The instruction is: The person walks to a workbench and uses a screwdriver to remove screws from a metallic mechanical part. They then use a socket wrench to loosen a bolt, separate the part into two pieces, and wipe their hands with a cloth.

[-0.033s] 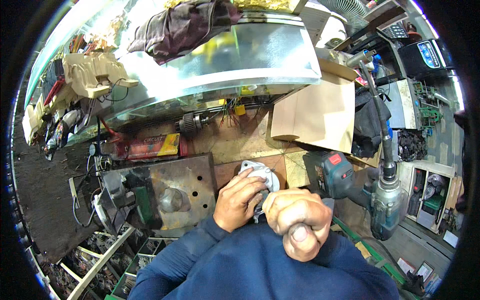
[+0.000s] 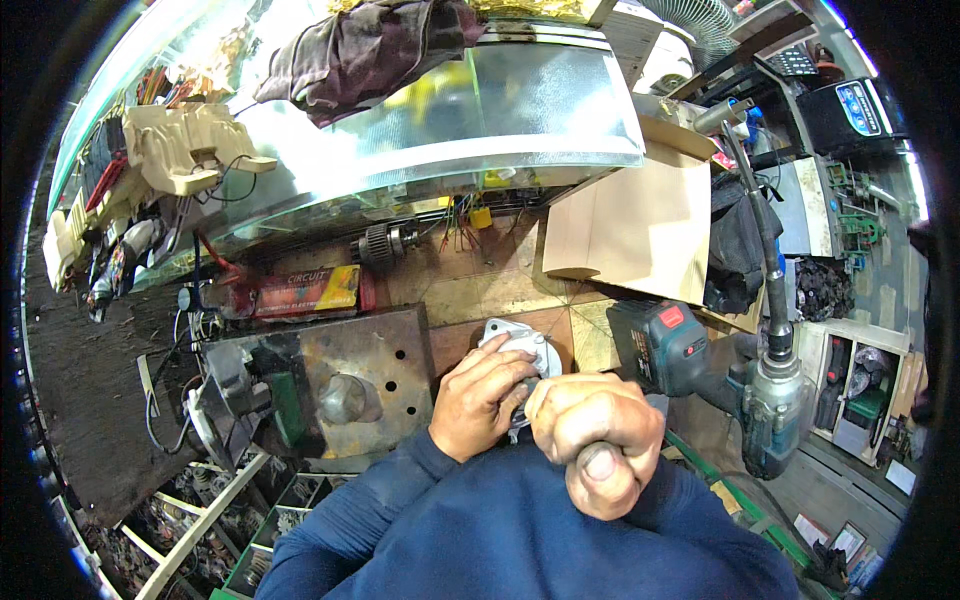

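A silver cast-metal housing with a flange and bolt holes stands on the wooden bench in front of me. My left hand grips its left side, fingers bent over the edge and onto the top. Closed in a fist just above its near right side is my right hand, thumb pointing toward me. Whatever the fist holds is hidden by the fingers. The lower part of the housing is covered by both hands. Right of my right hand lies a cordless impact wrench with a long socket extension and a black battery.
To the left sits a rusty steel plate with holes and a round metal lump. Behind it are a red box and a geared metal shaft. A glass display case with a dark cloth spans the back, beside a cardboard box.
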{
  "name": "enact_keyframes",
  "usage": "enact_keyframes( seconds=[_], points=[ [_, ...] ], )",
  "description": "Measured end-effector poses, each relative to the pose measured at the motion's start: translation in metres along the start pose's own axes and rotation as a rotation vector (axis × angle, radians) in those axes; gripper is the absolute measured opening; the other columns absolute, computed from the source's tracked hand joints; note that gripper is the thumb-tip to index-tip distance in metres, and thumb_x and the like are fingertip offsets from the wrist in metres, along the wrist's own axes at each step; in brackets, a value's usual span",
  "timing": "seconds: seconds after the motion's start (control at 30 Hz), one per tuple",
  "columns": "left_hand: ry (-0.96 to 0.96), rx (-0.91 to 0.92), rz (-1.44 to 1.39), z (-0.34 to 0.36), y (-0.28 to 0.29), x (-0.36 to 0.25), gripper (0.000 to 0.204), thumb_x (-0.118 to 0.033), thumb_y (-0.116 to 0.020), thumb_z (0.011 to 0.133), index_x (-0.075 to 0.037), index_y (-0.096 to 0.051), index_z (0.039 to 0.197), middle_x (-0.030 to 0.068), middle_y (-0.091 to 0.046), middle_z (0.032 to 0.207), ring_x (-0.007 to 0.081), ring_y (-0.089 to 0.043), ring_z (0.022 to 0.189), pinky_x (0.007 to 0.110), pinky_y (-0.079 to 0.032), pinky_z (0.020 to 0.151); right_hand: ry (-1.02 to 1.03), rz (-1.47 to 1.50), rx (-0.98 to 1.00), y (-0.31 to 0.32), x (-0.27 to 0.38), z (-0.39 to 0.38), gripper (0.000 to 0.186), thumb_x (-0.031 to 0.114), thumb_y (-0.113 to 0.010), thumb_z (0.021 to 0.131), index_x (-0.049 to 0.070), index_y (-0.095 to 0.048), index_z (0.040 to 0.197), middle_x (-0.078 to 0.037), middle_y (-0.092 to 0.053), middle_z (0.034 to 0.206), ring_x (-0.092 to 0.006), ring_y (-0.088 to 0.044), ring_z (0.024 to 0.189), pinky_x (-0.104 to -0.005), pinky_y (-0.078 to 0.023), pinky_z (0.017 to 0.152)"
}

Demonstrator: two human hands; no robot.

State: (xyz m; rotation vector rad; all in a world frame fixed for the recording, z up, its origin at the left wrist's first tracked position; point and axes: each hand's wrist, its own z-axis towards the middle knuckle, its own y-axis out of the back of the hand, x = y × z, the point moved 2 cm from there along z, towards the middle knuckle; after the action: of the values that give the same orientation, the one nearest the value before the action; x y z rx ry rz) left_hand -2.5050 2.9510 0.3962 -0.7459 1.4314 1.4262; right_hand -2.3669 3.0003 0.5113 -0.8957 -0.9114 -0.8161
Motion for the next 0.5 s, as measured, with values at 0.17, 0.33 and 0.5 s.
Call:
enact_keyframes(
  seconds=[0.17,0.33,0.5],
  points=[
    [0.077,-0.015,-0.099,0.002,0.004,0.001,0.059,-0.018,-0.089,0.08,-0.005,-0.068,0.133,0.0228,-0.059,0.149,0.0427,-0.059,0.138,0.049,-0.05,0.114,0.044,-0.063,-0.073,0.0,-0.004,0.007,0.048,0.039,-0.058,0.107,0.002,-0.056,0.076,-0.01,-0.055,0.06,-0.021,-0.052,0.047,-0.0353,-0.044,0.049],
    [0.203,-0.009,0.04,-0.003,-0.001,-0.005,0.115,-0.042,-0.1,0.062,0.001,-0.044,0.153,0.0365,-0.034,0.162,0.0523,-0.04,0.149,0.053,-0.041,0.121,-0.009,-0.141,-0.128,-0.003,-0.001,0.004,0.052,0.042,-0.056,0.109,0.002,-0.056,0.077,-0.011,-0.057,0.061,-0.0206,-0.052,0.048,-0.0374,-0.047,0.051],
    [0.199,0.06,0.177,0.001,-0.014,-0.006,0.099,-0.033,-0.095,0.068,-0.003,-0.05,0.15,0.0275,-0.051,0.153,0.0489,-0.05,0.141,0.052,-0.043,0.12,0.051,-0.223,0.015,0.003,-0.003,0.0,0.051,0.044,-0.063,0.107,0.001,-0.058,0.079,-0.012,-0.06,0.062,-0.0226,-0.058,0.051,-0.0401,-0.052,0.054]
  ],
)
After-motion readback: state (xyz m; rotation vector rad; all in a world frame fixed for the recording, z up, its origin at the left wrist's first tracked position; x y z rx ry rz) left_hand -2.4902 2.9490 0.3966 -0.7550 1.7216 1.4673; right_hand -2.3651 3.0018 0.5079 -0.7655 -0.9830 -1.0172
